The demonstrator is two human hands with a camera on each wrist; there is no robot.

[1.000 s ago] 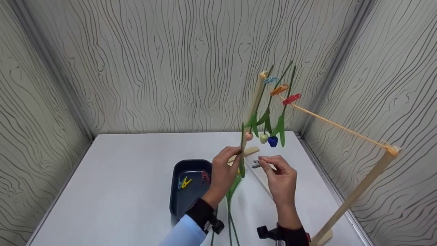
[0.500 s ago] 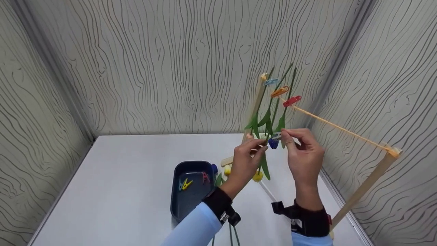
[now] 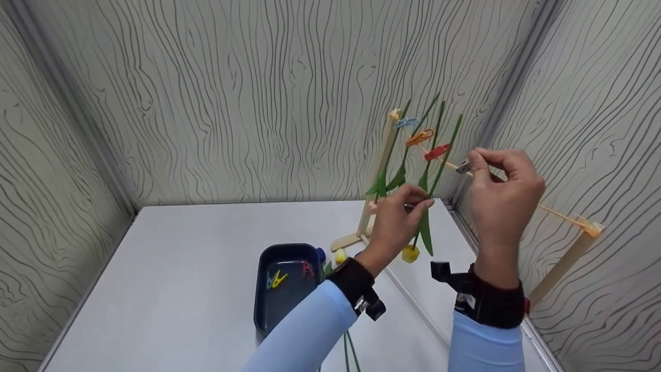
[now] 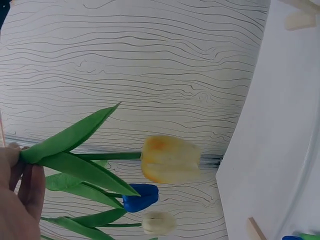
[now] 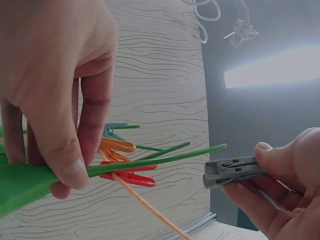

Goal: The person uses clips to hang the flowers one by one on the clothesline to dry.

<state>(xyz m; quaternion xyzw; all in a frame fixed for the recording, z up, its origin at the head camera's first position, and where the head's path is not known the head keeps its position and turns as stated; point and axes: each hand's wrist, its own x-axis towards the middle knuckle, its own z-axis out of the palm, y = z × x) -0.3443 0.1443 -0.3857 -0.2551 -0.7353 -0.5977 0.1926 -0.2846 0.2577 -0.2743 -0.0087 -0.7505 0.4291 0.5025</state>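
My left hand [image 3: 400, 219] pinches a yellow tulip [image 4: 170, 160] by its stem, bloom hanging down and stem end pointing up beside the cord. In my right hand [image 3: 506, 191] a grey clothespin [image 5: 232, 170] is pinched between thumb and fingers, its tip close to that stem near the cord [image 5: 150, 207]. Three flowers hang head down to the left, held on the cord by a light blue clothespin [image 3: 407, 122], an orange clothespin [image 3: 419, 137] and a red clothespin [image 3: 437, 152]. A blue tulip [image 4: 140, 197] and a whitish tulip [image 4: 159, 223] show behind the yellow one.
A dark blue tray [image 3: 261, 310] with several clothespins stands on the white table [image 3: 181, 279]. Wooden posts [image 3: 565, 261] hold the cord at either end. More tulips lie beside the tray, partly under my left arm, including a yellow bloom [image 3: 341, 256].
Both hands have moved up and to the right, from low over the table to the cord. The yellow tulip and the grey clothespin have gone with them.
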